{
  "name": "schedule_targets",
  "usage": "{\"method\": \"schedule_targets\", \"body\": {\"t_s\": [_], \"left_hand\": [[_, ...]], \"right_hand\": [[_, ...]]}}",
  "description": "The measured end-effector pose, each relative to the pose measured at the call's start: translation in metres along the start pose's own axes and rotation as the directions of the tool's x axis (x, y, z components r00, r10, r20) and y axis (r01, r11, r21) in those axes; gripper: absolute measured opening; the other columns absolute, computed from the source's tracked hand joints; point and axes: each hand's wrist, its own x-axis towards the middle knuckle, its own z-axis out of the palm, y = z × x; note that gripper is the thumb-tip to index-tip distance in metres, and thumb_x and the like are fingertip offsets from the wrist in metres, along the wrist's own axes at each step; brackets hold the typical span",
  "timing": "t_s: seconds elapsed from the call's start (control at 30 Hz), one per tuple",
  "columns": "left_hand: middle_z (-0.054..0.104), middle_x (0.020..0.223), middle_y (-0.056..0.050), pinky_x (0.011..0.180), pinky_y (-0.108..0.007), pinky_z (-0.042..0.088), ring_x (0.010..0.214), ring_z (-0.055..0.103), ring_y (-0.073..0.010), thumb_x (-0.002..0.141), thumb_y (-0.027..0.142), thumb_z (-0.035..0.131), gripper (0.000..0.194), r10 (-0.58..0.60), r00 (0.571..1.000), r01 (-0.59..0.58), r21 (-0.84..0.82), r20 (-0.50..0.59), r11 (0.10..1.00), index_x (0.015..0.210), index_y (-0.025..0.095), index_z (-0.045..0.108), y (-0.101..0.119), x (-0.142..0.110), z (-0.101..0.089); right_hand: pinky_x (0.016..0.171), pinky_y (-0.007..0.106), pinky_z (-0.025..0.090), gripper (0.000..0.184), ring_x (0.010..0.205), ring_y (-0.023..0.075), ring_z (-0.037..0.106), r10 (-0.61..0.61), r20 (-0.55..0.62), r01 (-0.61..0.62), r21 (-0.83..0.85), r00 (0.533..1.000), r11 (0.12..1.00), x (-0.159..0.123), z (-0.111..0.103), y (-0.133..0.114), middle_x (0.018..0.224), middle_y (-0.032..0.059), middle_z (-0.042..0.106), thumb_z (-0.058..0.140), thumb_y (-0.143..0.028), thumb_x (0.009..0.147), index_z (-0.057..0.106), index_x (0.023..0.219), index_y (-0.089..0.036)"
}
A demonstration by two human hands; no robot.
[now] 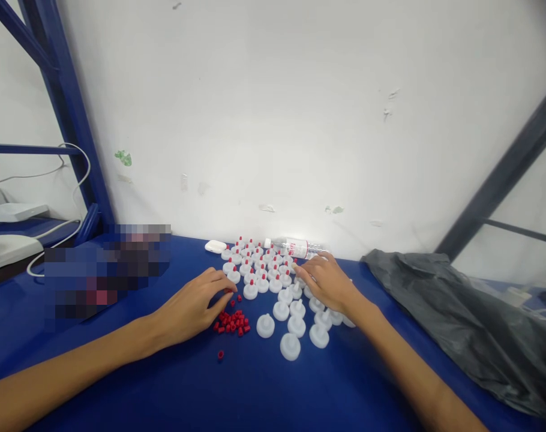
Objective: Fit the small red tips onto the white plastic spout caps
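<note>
In the head view, the person's left hand (196, 303) is hovering over the left side of the blue table (165, 390), its fingers curling toward the thumb just beside a pile of small red caps (232, 322); whether a cap is sitting between the fingertips, one cannot tell. A stray red cap (220, 355) is lying on the near side of the pile. The right hand (329, 282) is bending over the right side of the white round lids, thumb and fingers partly closing near a red-tipped one; the fingers are hiding the contact, so one cannot tell whether they are gripping it. Red-tipped lids (261, 284) are standing in a close cluster toward the far side, while bare-spouted lids (296, 325) are standing nearer and to the right. Beyond the cluster, a transparent bottle (297, 248) is lying on its side near the wall (255, 120), and a white rounded case (215, 246) is resting at the far left of the lids. Dark grey sheeting (453, 324) is spreading along the right.
</note>
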Motion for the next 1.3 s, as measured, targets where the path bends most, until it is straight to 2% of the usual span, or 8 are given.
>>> {"method": "schedule_targets", "body": {"t_s": [0.27,0.53,0.63,0.73,0.9,0.97,1.1,1.3], "left_hand": [[0.073,0.107,-0.006,0.091,-0.041,0.052,0.100,0.064,-0.0255,0.103,0.025,0.047,0.026,0.017,1.000,-0.016,-0.022,0.016,1.000,0.112,0.023,0.072,-0.003,-0.001,0.005],[0.073,0.102,-0.005,0.087,-0.040,0.051,0.097,0.063,-0.0255,0.105,0.027,0.044,0.027,0.033,0.998,-0.034,-0.030,-0.047,0.999,0.109,0.023,0.071,0.000,-0.001,0.001],[0.072,0.102,-0.005,0.088,-0.040,0.050,0.098,0.062,-0.0254,0.105,0.026,0.044,0.025,0.044,0.994,-0.048,-0.039,-0.100,0.998,0.110,0.023,0.069,0.003,-0.001,-0.002],[0.071,0.103,-0.006,0.090,-0.039,0.050,0.099,0.061,-0.0249,0.106,0.027,0.044,0.022,0.080,0.984,-0.089,-0.047,-0.160,0.995,0.113,0.022,0.065,0.008,-0.003,-0.006],[0.068,0.099,-0.003,0.081,-0.034,0.050,0.090,0.060,-0.0216,0.105,0.028,0.054,0.010,0.275,0.932,-0.287,-0.017,-0.235,0.958,0.112,0.023,0.059,0.019,-0.007,-0.007],[0.067,0.095,-0.001,0.076,-0.032,0.048,0.085,0.059,-0.0205,0.105,0.026,0.055,0.004,0.310,0.927,-0.319,-0.011,-0.211,0.948,0.105,0.024,0.058,0.024,-0.009,-0.005],[0.064,0.084,0.000,0.069,-0.032,0.045,0.076,0.056,-0.0195,0.106,0.021,0.047,0.016,0.360,0.919,-0.364,0.003,-0.160,0.931,0.092,0.024,0.054,0.030,-0.011,0.000],[0.062,0.080,0.000,0.069,-0.035,0.042,0.074,0.051,-0.0203,0.108,0.023,0.040,0.024,0.390,0.917,-0.382,0.102,-0.081,0.919,0.086,0.023,0.050,0.029,-0.011,-0.001]], "right_hand": [[0.108,0.047,0.039,0.047,0.105,0.0244,0.067,-0.087,-0.043,0.091,0.101,0.995,0.991,0.000,-0.013,-0.028,0.108,0.0067,0.078,0.027,-0.036,0.114,0.071,0.106,-0.022],[0.114,0.054,0.033,0.046,0.111,0.0239,0.069,-0.125,0.018,0.119,0.199,0.992,0.973,-0.003,0.000,-0.045,0.106,0.0028,0.080,0.030,-0.037,0.114,0.071,0.099,-0.024],[0.117,0.054,0.032,0.032,0.112,0.0235,0.070,-0.129,-0.081,0.143,0.197,0.988,0.970,-0.004,-0.003,-0.045,0.114,0.0038,0.080,0.043,-0.038,0.112,0.071,0.109,-0.024],[0.108,0.049,0.044,0.016,0.103,0.0231,0.071,-0.179,-0.234,0.223,0.179,0.956,0.958,-0.004,-0.007,-0.056,0.110,0.0051,0.078,0.058,-0.033,0.106,0.068,0.111,-0.022],[0.084,0.038,0.056,0.012,0.092,0.0218,0.072,-0.341,-0.281,0.400,0.190,0.897,0.896,-0.005,-0.006,-0.089,0.106,0.0065,0.076,0.050,-0.023,0.108,0.059,0.116,-0.021],[0.084,0.036,0.058,0.010,0.091,0.0212,0.073,-0.378,-0.359,0.465,0.196,0.853,0.863,-0.006,-0.003,-0.100,0.101,0.0060,0.076,0.051,-0.027,0.108,0.056,0.115,-0.021],[0.083,0.032,0.060,0.010,0.087,0.0182,0.073,-0.428,-0.427,0.541,0.188,0.797,0.820,-0.008,0.001,-0.110,0.094,0.0034,0.076,0.052,-0.031,0.109,0.057,0.109,-0.023],[0.084,0.030,0.061,0.013,0.089,0.0166,0.074,-0.425,-0.429,0.536,0.178,0.797,0.825,-0.007,0.000,-0.103,0.094,0.0029,0.075,0.056,-0.034,0.107,0.058,0.105,-0.022]]}}
